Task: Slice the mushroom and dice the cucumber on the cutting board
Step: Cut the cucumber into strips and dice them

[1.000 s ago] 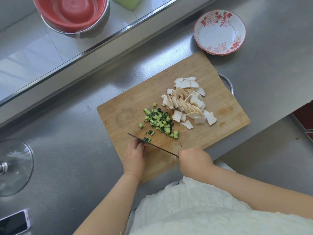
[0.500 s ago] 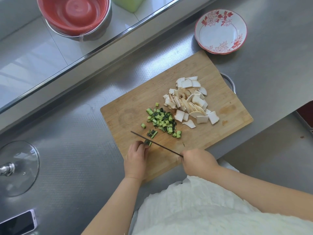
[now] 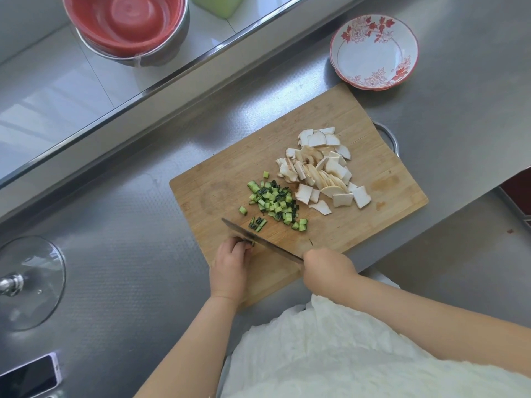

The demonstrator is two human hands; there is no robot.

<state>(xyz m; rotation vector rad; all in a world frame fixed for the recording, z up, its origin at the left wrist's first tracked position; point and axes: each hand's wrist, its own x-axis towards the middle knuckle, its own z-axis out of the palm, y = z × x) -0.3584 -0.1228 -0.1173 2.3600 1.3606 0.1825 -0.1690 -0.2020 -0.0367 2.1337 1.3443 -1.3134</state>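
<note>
A wooden cutting board [image 3: 218, 193] lies on the steel counter. White mushroom slices [image 3: 321, 170] are heaped on its right half. Green diced cucumber [image 3: 275, 203] lies in a loose pile at the middle, with a few freshly cut bits [image 3: 257, 224] just beyond the blade. My right hand [image 3: 327, 268] grips the handle of a knife [image 3: 258, 239], whose blade runs up-left across the board's near part. My left hand [image 3: 232, 262] has curled fingers against the blade's near side, holding a small remaining cucumber piece [image 3: 253, 243], mostly hidden under them.
A white bowl with red flowers [image 3: 373, 51] sits past the board's far corner. A red bowl in a steel basin [image 3: 126, 24] stands on the raised ledge. A glass lid [image 3: 28, 282] and a phone [image 3: 28, 377] lie at the left. The counter edge drops off at right.
The knife has chopped again, leaving a few more cucumber bits beyond the blade. The blade and my left hand sit slightly nearer to me on the board.
</note>
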